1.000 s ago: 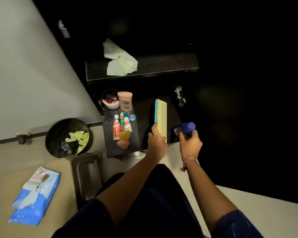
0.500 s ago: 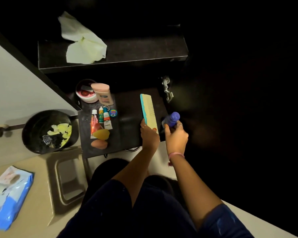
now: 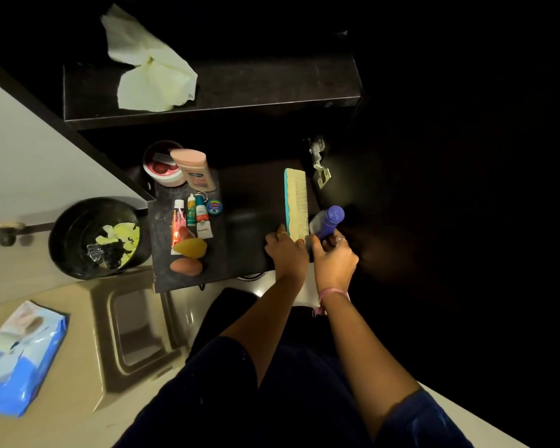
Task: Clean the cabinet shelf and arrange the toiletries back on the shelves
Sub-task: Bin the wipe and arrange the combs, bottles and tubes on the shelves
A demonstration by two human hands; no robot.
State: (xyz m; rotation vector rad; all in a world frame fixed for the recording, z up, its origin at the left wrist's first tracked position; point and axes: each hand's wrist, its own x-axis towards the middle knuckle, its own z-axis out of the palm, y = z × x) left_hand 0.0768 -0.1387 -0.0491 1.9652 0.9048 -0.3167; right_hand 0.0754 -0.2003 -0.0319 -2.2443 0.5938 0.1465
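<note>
My left hand (image 3: 285,250) grips the lower end of a cream and teal comb (image 3: 295,202) that points away over the dark lower shelf (image 3: 249,221). Right beside it, my right hand (image 3: 333,257) holds a purple bottle (image 3: 328,221) at the shelf's right edge. On the shelf's left side lie small tubes (image 3: 193,215), a yellow sponge (image 3: 190,246), a pink sponge (image 3: 185,266), a pink lotion bottle (image 3: 194,169) and a round tub (image 3: 160,166). A crumpled white wipe (image 3: 149,69) lies on the upper shelf (image 3: 272,82).
A black bin (image 3: 94,237) with used wipes stands left of the cabinet. A blue wipes pack (image 3: 17,357) lies on the floor at the lower left, beside a beige stool (image 3: 133,331). A metal hinge (image 3: 319,163) sits at the cabinet's right side. My knees fill the bottom.
The view has dropped and moved closer to the cabinet. Both hands have stayed together at the lower shelf's right side, still holding the comb and the purple bottle, which now sit lower over it.
</note>
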